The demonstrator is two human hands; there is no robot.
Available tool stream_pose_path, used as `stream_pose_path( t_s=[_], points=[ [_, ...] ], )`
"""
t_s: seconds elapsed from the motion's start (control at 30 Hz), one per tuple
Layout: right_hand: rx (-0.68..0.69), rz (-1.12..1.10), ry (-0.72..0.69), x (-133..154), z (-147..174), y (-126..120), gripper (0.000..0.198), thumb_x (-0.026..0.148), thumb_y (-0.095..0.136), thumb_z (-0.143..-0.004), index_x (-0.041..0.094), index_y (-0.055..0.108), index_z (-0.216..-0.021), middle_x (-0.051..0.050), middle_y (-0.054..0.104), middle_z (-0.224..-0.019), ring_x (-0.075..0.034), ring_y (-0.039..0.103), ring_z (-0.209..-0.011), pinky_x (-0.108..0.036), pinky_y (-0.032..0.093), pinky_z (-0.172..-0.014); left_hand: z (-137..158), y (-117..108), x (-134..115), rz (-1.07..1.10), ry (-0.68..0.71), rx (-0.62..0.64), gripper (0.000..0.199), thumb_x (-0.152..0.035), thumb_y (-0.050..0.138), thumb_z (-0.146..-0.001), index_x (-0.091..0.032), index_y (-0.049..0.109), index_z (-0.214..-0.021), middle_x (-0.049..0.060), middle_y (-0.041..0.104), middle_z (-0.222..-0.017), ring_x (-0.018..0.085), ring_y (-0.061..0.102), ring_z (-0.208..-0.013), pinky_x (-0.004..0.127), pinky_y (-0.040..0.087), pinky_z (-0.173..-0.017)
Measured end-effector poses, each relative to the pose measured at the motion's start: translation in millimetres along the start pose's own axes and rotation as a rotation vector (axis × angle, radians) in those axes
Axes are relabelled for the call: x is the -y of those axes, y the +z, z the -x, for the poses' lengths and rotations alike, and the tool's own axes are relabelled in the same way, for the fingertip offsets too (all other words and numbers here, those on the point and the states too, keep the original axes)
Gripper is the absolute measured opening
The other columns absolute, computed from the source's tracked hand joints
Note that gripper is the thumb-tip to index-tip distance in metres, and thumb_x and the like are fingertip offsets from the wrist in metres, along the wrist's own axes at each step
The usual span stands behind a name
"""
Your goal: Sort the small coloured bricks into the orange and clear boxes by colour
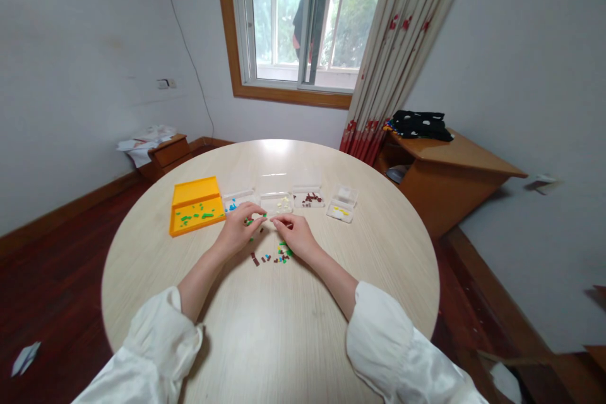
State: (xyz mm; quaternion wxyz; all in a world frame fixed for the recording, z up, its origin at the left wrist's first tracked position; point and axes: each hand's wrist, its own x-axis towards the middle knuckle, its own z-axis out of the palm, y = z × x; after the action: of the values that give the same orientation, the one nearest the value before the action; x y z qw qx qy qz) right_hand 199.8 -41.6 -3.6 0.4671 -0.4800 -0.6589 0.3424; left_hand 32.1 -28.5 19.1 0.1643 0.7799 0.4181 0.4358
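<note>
Over the middle of the table, my left hand (239, 225) has its thumb and forefinger closed at a small green building brick (264, 216). Facing it a short way to the right, my right hand (296, 233) is pinched at the fingertips; whatever it may hold is too small to make out. Below the hands lies a loose scatter of tiny bricks: brown bricks (255, 259) on the left, and green bricks (285, 252) mixed with blue, yellow and brown ones beside my right wrist. More green pieces show partly behind my left fingers.
An open orange box (196, 231) with green bricks stands at the left. To its right, clear open boxes hold blue bricks (232, 205), cream bricks (283, 204), brown bricks (311, 198) and yellow bricks (341, 211). The round table (265, 341) has a curved edge.
</note>
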Motion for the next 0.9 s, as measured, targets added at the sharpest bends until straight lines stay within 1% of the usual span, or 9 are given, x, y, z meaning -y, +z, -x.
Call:
stream_pose_path(
  t_s=[0.07,0.17,0.23,0.37,0.43,0.53,0.63,0.73,0.9],
  points=[
    [-0.024,0.143,-0.057,-1.0,-0.8,-7.0,0.018,0.02,0.053,-0.08,0.016,0.07,-0.084,-0.005,0.07,-0.084,-0.014,0.059,-0.073,-0.029,0.046,-0.073,-3.0,-8.1,7.0,-0.073,-0.091,-0.117,0.013,-0.028,0.056,-0.077,-0.018,0.065,-0.08,0.004,0.065,-0.082,0.016,0.054,-0.072,0.027,0.043,-0.07],
    [-0.048,0.354,-0.133,-4.3,-2.2,-19.4,0.017,0.012,0.053,-0.079,0.016,0.069,-0.082,-0.006,0.068,-0.083,-0.015,0.058,-0.075,-0.031,0.045,-0.078,-6.8,-23.4,24.3,-0.219,-0.279,-0.295,0.014,-0.028,0.055,-0.076,-0.018,0.064,-0.08,0.004,0.065,-0.081,0.016,0.054,-0.07,0.028,0.043,-0.07],
    [-0.048,0.443,-0.128,-7.0,-3.1,-26.6,0.017,0.01,0.052,-0.078,0.015,0.068,-0.082,-0.007,0.067,-0.083,-0.016,0.057,-0.077,-0.032,0.045,-0.079,-7.1,-32.6,38.4,-0.304,-0.364,-0.343,0.016,-0.028,0.055,-0.075,-0.017,0.064,-0.081,0.006,0.066,-0.085,0.019,0.057,-0.075,0.03,0.044,-0.073],
    [-0.03,0.542,-0.106,-11.8,-4.6,-36.8,0.019,0.008,0.05,-0.078,0.015,0.067,-0.081,-0.008,0.065,-0.084,-0.017,0.057,-0.081,-0.034,0.044,-0.081,-3.3,-42.3,61.7,-0.446,-0.486,-0.341,0.017,-0.026,0.053,-0.075,-0.016,0.065,-0.082,0.011,0.067,-0.09,0.025,0.06,-0.087,0.035,0.044,-0.079],
    [-0.033,0.561,-0.094,-13.4,-5.6,-41.6,0.019,0.006,0.05,-0.077,0.015,0.067,-0.079,-0.008,0.065,-0.083,-0.018,0.056,-0.082,-0.034,0.043,-0.082,-1.1,-43.4,67.6,-0.494,-0.524,-0.331,0.018,-0.025,0.052,-0.074,-0.016,0.065,-0.083,0.012,0.068,-0.092,0.027,0.061,-0.089,0.036,0.044,-0.078],
    [-0.007,0.546,-0.054,-14.0,-7.0,-49.8,0.02,0.005,0.05,-0.074,0.015,0.068,-0.078,-0.006,0.064,-0.079,-0.015,0.056,-0.075,-0.032,0.044,-0.078,0.8,-43.1,70.7,-0.554,-0.558,-0.293,0.019,-0.023,0.053,-0.073,-0.017,0.067,-0.084,0.014,0.068,-0.093,0.03,0.062,-0.089,0.038,0.045,-0.075],
    [0.079,0.501,-0.012,-11.2,-6.7,-57.9,0.021,0.006,0.05,-0.074,0.014,0.068,-0.079,-0.003,0.063,-0.072,-0.013,0.054,-0.066,-0.027,0.044,-0.07,1.1,-42.8,71.5,-0.587,-0.585,-0.254,0.021,-0.023,0.053,-0.072,-0.017,0.068,-0.086,0.016,0.068,-0.094,0.033,0.062,-0.09,0.042,0.044,-0.074],
    [0.182,0.461,0.014,-6.2,-4.7,-63.2,0.021,0.007,0.051,-0.073,0.013,0.069,-0.081,-0.003,0.063,-0.069,-0.012,0.053,-0.062,-0.024,0.042,-0.063,0.7,-43.0,72.4,-0.593,-0.586,-0.255,0.022,-0.022,0.053,-0.071,-0.017,0.068,-0.087,0.017,0.068,-0.096,0.034,0.061,-0.091,0.043,0.043,-0.074],
    [0.291,0.426,0.022,-2.8,-1.7,-67.1,0.023,0.006,0.053,-0.069,0.011,0.071,-0.084,-0.006,0.068,-0.078,-0.013,0.056,-0.066,-0.024,0.043,-0.063,0.4,-43.6,72.2,-0.594,-0.603,-0.25,0.021,-0.019,0.053,-0.071,-0.018,0.068,-0.085,0.016,0.068,-0.095,0.033,0.061,-0.091,0.043,0.043,-0.075]
  ],
)
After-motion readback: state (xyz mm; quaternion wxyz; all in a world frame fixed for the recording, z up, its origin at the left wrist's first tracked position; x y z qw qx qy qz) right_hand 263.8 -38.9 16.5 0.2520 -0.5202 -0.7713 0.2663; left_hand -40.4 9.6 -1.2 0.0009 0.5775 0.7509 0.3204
